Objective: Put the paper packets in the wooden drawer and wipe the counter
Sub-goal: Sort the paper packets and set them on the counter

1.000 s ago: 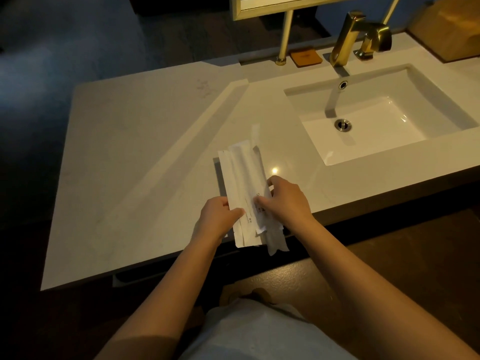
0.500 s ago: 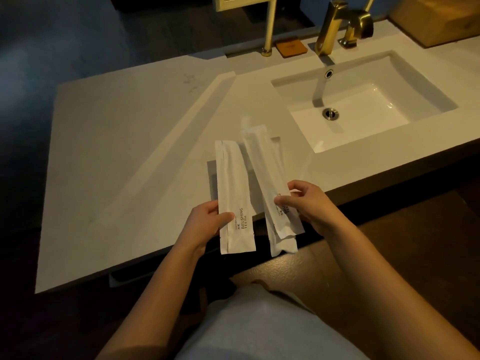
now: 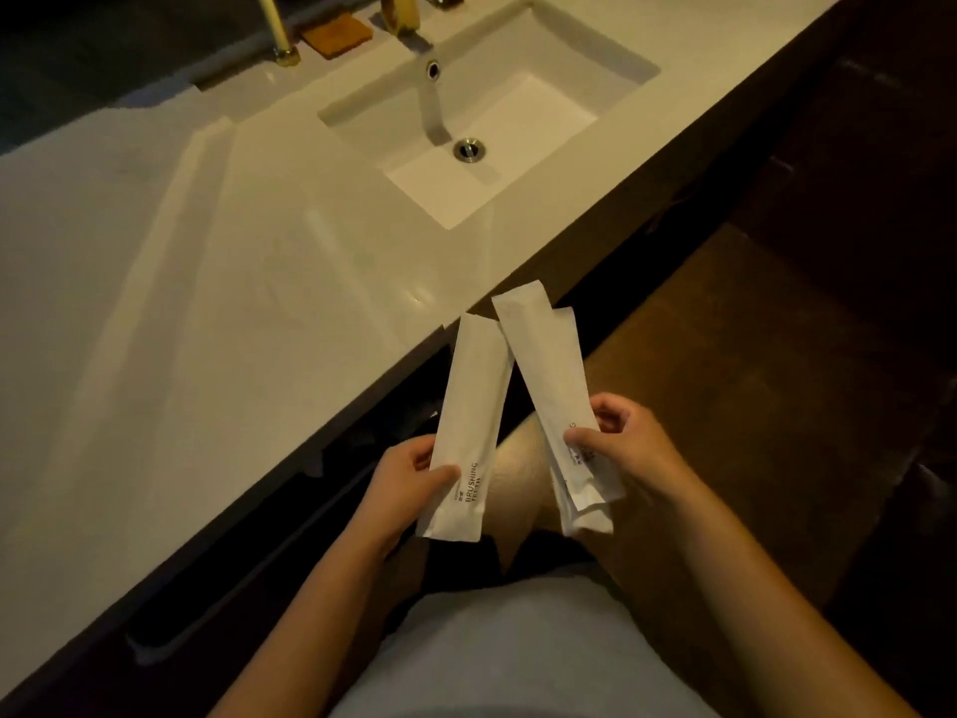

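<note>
Two hands worked in the head view. Your left hand (image 3: pixel 409 471) pinched one paper packet (image 3: pixel 468 432) printed BRUSHING, and your right hand (image 3: pixel 624 443) gripped two overlapped packets (image 3: pixel 556 401). All were held off the table (image 3: pixel 181 282), past its near edge, tips pointing to 12 o'clock. At 1 o'clock lay the sink (image 3: pixel 497 163).

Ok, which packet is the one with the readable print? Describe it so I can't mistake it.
Start at the white counter and follow its front edge down to the person's left hand. That hand holds a single paper packet, upright. Unlike the overlapped packets in the right hand, it shows "BRUSHING" near its lower end.
</note>
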Available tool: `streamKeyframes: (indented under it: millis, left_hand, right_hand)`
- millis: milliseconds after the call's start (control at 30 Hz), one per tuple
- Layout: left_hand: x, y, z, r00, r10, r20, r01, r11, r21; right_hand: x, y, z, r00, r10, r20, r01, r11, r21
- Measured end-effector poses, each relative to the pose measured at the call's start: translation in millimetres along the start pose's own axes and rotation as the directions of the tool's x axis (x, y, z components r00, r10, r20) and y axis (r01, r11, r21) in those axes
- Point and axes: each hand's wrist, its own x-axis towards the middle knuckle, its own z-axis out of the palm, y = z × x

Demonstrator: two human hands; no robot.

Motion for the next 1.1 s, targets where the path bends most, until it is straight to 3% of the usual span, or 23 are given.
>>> streamKeyframes:
  millis: [300, 433, 567, 867, 1100]
  left_hand:
    - [12, -13, 80, 0.998, -0.029, 0.056, 0.007, 0.932, 0.362]
    - [12, -18, 135, 0.998, -0.039, 0.051, 0.011, 0.883, 0.470]
    - [7, -12, 189, 1.000, -0.008, 0.014, -0.001, 0.852, 0.523]
    - [40, 26, 243, 0.998, -0.028, -0.050, 0.051, 0.834, 0.550]
    - [119, 77, 287, 0.999, -0.051, 0.001, 0.042, 0.839, 0.542]
  right_hand:
    - [-40, 117, -85, 0.920, 0.246, -0.306, -0.250, 0.968, 0.027]
    - [-70, 174, -130, 0.871, 0.344, -0.352, -0.359, 0.933, 0.023]
    - [-98, 219, -178, 0.798, 0.474, -0.373, -0.462, 0.878, 0.125]
    - [-65, 222, -267, 0.813, 0.443, -0.379, -0.373, 0.895, 0.246]
    - [-5, 211, -332, 0.787, 0.459, -0.412, -0.384, 0.888, 0.254]
